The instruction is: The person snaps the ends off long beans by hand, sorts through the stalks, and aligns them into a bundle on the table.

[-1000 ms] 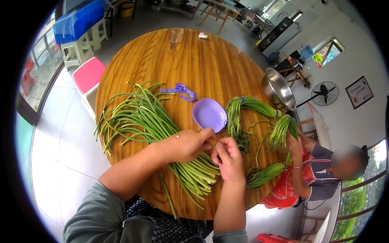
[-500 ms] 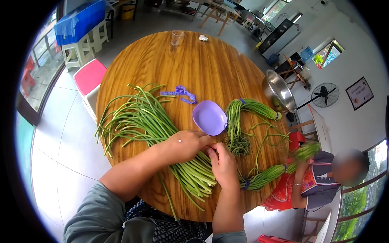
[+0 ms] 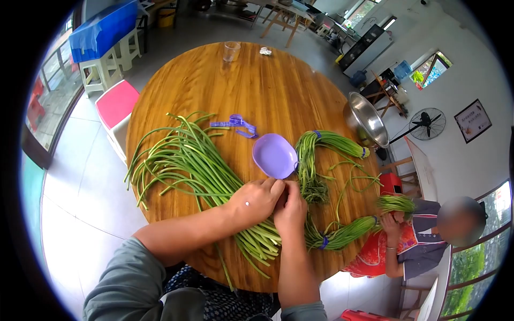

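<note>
- Our left hand point(image 3: 252, 203) and right hand point(image 3: 292, 209) are closed, fingers meeting beside the purple bowl point(image 3: 275, 156) (we cannot tell what they pinch).
- Loose green stems point(image 3: 206, 163) lie on the table point(image 3: 203, 80), passing under our left hand.
- We judge this close finger work; the next move calls for a steady pinch.
- We cannot read the framed sign point(image 3: 473, 121).

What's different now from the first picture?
The left hand and right hand came together; whether they hold anything is hidden. On the right, the other person's hand has drawn a green bundle from above the table toward their body. The purple dish, purple ribbon and loose green stems stayed put.
</note>
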{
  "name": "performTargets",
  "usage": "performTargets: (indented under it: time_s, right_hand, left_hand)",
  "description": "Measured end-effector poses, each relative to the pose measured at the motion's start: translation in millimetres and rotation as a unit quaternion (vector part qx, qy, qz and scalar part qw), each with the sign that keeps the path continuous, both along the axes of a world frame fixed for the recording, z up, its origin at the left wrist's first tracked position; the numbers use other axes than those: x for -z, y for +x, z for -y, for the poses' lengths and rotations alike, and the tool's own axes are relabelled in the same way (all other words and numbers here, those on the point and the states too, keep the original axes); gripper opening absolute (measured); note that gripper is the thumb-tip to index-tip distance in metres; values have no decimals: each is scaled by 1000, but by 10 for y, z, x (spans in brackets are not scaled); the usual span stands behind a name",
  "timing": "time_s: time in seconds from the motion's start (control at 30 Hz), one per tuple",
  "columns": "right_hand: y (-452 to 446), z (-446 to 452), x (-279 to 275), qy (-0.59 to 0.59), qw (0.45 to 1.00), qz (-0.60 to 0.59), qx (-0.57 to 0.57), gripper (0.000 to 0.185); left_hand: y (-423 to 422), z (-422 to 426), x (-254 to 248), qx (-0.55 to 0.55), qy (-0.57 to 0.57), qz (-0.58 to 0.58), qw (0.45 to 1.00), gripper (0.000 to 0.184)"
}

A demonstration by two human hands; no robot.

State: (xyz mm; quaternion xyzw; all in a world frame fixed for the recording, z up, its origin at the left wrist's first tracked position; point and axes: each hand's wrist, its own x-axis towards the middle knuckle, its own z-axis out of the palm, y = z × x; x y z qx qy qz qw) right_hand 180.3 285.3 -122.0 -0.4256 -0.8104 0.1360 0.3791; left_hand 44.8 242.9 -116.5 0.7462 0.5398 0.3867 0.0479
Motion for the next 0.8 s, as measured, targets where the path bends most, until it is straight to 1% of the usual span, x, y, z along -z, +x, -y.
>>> performTargets:
  time_s: [0.03,0.1,0.13,0.17,0.2,0.23,0.27,0.3,0.37,0.4,0.43,0.47,0.5,0.53,0.57,0.63,0.67,0.7,0.77,0.8]
  right_hand:
    - [23,-29,53,4,1000,1,4,13]
    - [37,-53,75,-91,989,-111,-24,16]
    - [99,-32,0,-378,870,-305,-84,15]
    - [125,-4,-70,-377,869,-309,-85,15]
    - [142,18,-131,-441,792,-393,-156,15]
    - [145,39,-171,-495,696,-469,-225,15]
    - [145,58,-189,-502,665,-483,-270,16]
    - [145,81,-203,-500,663,-485,-273,16]
    - [129,114,-222,-529,573,-541,-314,16]
    - [123,116,-231,-516,563,-550,-338,16]
    - [160,87,-239,-516,562,-552,-337,16]
    - [249,32,-265,-479,540,-600,-344,16]
    - [337,-19,-297,-440,517,-645,-350,17]
    - [401,-53,-327,-420,535,-639,-359,13]
    - [397,-50,-319,-419,533,-642,-358,13]
    - [324,3,-402,-442,660,-569,-213,14]
    - [286,8,-350,-457,685,-539,-178,19]
    - [253,-11,-284,-454,697,-523,-183,18]
    - [270,-2,-264,-493,705,-488,-148,19]
    - [270,6,-265,-493,707,-486,-147,19]
  left_hand:
    - [10,-13,-8,4,4,1,1000,20]
    - [-33,-20,-12,13,-24,92,995,20]
    - [-64,-32,-25,15,-22,88,996,20]
    - [-105,-43,-41,71,-51,204,975,17]
    - [-143,-54,-59,125,-79,317,937,14]
    - [-174,-54,-73,176,-106,423,883,11]
    - [-188,-40,-77,239,-154,531,798,12]
    - [-180,-32,-97,238,-154,528,800,12]
    - [-172,-31,-142,280,-196,656,673,12]
    - [-190,-51,-138,280,-197,654,674,12]
    - [-229,-80,-112,274,-178,705,630,11]
    - [-277,-112,-76,265,-158,752,582,11]
    - [-400,-176,-80,299,-120,735,597,9]
    - [-456,-189,-85,300,-117,713,623,10]
    - [-493,-185,-100,301,-115,690,648,11]
    - [-428,-123,-178,222,-187,603,743,14]
    - [-392,-87,-216,242,-193,539,784,20]
    - [-358,-82,-185,244,-195,540,781,20]
    - [-303,-74,-126,276,-155,351,882,25]
    - [-303,-54,-155,258,-174,309,899,30]
